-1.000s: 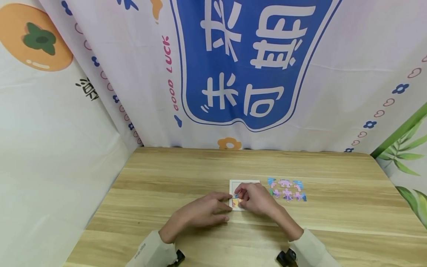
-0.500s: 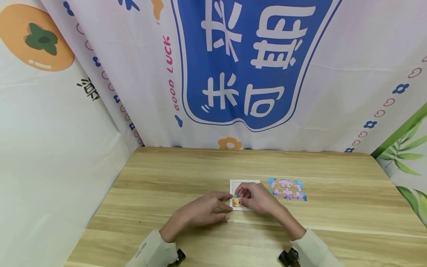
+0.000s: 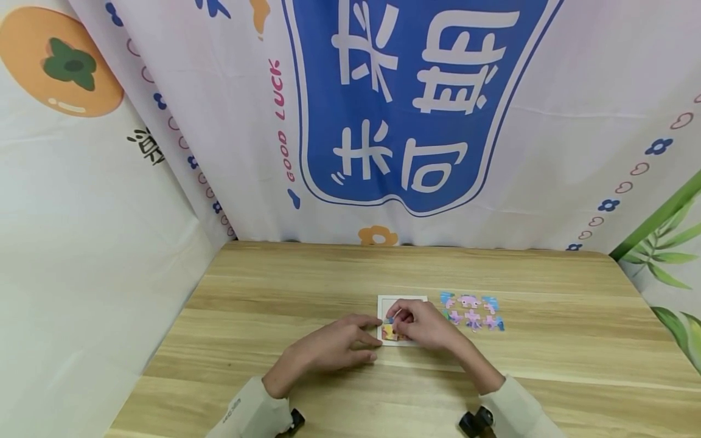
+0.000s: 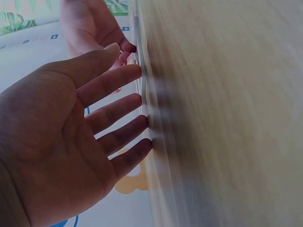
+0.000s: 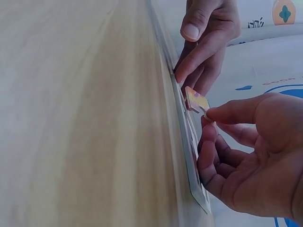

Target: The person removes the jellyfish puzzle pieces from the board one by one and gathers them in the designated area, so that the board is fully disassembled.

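In the head view a small white puzzle tray point(image 3: 402, 297) lies on the wooden table. My right hand point(image 3: 424, 325) is over it, pinching a yellow and orange puzzle piece point(image 5: 196, 99) between thumb and fingers. The right wrist view shows that piece tilted, close over the tray. Its curled lower fingers are right at the tray's surface. At the tray's left edge are the fingertips of my left hand point(image 3: 339, 344), its fingers spread and fairly straight. A bit of blue shows on the tray under the right fingers, which hide much of the inside.
Several pink and blue puzzle pieces point(image 3: 471, 310) lie in loose rows just right of the tray. The wooden table point(image 3: 296, 274) ends at a printed curtain point(image 3: 339, 219) along the back, with a white cloth wall point(image 3: 98, 274) on the left.
The right fingers have shifted slightly and the yellow piece has tilted, showing more of its face and more orange beside it. The left hand stays at the tray edge.
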{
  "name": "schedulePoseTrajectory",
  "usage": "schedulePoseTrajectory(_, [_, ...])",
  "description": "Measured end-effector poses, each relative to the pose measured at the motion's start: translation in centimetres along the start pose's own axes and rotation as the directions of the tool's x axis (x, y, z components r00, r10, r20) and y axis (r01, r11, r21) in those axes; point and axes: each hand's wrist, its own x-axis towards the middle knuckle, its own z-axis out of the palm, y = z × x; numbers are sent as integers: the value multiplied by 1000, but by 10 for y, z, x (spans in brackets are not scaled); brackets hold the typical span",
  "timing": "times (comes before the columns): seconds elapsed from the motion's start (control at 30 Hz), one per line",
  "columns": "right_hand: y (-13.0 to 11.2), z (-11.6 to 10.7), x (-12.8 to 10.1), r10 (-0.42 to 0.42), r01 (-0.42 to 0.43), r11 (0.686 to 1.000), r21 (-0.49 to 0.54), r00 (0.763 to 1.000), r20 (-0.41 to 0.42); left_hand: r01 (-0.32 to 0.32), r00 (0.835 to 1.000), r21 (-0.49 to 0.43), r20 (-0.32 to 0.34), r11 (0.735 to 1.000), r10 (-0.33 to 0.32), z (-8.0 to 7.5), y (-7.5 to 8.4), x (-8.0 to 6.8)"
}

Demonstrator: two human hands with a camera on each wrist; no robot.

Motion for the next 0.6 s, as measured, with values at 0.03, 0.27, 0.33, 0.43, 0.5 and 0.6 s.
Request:
schedulePoseTrajectory(0.03, [-1,-1,-1,1,-1,1000,9,1000,0,-1,1000,-1,-1,1000,1,0,0,0])
schedulePoseTrajectory(0.27, [-4,-9,-8,44,-44,996,73,999,2,6,1000,22,-5,1000,-6,1,1,-1])
schedulePoseTrajectory(0.33, [-3,-11,-11,49,-49,997,63,999,1,10,1000,33,-7,999,-10,2,2,0])
schedulePoseTrajectory(0.43, [-1,-15,-15,46,-46,998,46,999,-3,9,1000,52,-16,999,-8,3,3,1])
schedulePoseTrajectory(0.5, [1,-17,-18,44,-44,999,30,999,-9,5,1000,67,-20,998,-4,3,4,2])
schedulePoseTrajectory(0.6, [4,-20,-21,45,-45,999,15,999,-14,-4,1000,92,-23,996,6,4,4,4])
